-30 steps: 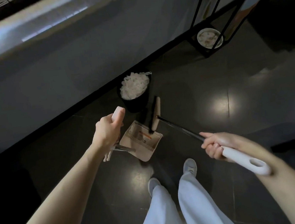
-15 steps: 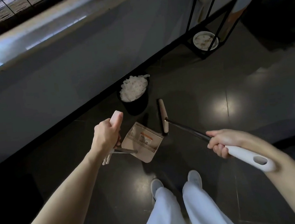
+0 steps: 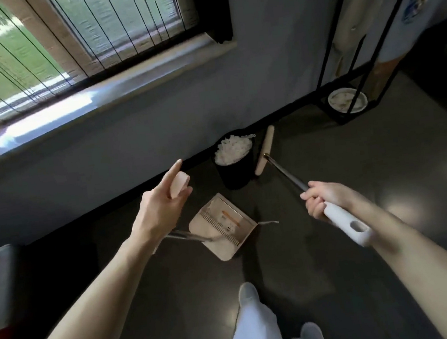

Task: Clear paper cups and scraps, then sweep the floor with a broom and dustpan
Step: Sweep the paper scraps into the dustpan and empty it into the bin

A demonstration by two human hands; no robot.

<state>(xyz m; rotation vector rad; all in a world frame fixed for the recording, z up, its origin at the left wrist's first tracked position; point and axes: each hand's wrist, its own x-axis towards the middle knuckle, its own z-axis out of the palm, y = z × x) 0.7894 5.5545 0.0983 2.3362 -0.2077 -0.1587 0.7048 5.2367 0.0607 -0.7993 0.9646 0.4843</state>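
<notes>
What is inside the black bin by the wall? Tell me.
The black bin is filled to its rim with white crumpled scraps, likely paper. Anything beneath that top layer is covered, so the bin's lower contents cannot be seen.

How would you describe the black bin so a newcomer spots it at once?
Below the window, where the grey wall meets the dark floor, a black bin stands just beyond the dustpan, with the broom head beside it. Unlike the pale-rimmed tub under the metal stand, it is black and heaped with white paper.
</notes>
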